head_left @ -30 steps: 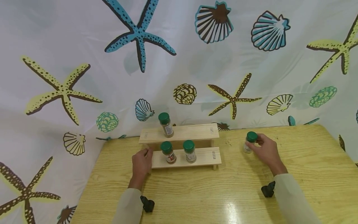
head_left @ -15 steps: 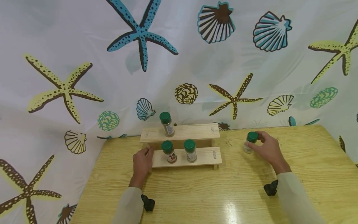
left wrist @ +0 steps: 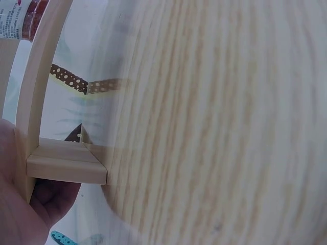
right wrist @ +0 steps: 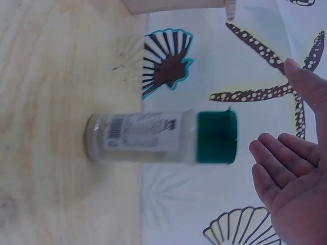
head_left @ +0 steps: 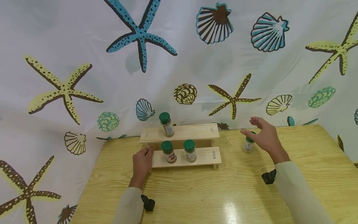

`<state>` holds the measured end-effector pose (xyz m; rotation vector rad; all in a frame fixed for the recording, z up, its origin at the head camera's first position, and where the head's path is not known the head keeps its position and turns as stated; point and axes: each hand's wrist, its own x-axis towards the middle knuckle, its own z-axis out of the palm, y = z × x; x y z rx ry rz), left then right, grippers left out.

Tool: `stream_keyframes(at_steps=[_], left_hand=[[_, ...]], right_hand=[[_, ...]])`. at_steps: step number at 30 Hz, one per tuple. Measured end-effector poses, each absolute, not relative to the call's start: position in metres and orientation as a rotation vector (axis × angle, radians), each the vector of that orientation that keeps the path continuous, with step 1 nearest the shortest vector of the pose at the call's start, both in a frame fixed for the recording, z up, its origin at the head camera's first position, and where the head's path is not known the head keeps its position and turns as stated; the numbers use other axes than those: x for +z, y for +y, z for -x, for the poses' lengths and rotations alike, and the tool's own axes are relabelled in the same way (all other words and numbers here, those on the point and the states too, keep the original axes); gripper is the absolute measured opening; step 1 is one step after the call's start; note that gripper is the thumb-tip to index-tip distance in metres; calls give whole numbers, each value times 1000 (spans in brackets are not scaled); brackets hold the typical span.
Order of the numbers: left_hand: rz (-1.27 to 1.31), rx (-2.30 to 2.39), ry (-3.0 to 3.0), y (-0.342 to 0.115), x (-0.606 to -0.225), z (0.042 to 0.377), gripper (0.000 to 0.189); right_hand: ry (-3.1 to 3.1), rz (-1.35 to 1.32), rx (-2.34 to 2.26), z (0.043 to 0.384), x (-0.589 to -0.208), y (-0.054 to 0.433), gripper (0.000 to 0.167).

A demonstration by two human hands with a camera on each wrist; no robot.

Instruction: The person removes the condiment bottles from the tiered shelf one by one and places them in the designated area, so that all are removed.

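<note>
My left hand [head_left: 142, 161] grips the left end of a two-tier wooden spice rack [head_left: 201, 158]; in the left wrist view its fingers curl round the rack's end by a leg [left wrist: 66, 168]. On the table to the right stands a spice jar [right wrist: 148, 138] with a green cap, upright. My right hand [head_left: 264, 137] hangs just above and behind that cap, thumb and fingers spread apart, nothing between them. The right wrist view shows a gap between the fingertips and the cap. Two green-capped jars, one with reddish contents [head_left: 169, 152] and one pale [head_left: 190, 151], stand on the lower tier.
Another green-capped jar [head_left: 167, 125] stands on the upper tier, left of its middle. A pale curtain [head_left: 195, 65] printed with starfish and shells hangs behind the wooden table [head_left: 195, 193]. A black wrist camera [head_left: 269, 177] sits by the right sleeve.
My right hand has let go of the jar on the right and risen above its cap, fingers spreading. The jar stays standing on the table. My left hand keeps its grip on the rack.
</note>
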<state>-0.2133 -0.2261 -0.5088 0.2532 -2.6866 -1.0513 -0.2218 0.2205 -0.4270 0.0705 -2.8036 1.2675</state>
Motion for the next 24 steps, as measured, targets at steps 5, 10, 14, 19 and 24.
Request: stream_keyframes(at_steps=[5,10,14,19,24], left_hand=[[-259,-1046,-2685,-227,-509,213,46],[-267,-1064,-2698,-226,-508,213,44],[-266,-1062,-2698,-226,-508,214,42],[-264,-1061,-2688,-226,-509,213,42],[-250,-1051,-2671,-226,-507,213,41]], right_hand=[[-2762,-137,1310,229,-415,203,78],[-2748,-190,1343,235,-407,184,76],[-2738,-228,1366,240,-404,172,75],[-2713,-269,1421,244,-398,156,75],[-2680,-303,1453,245,-392,140,69]])
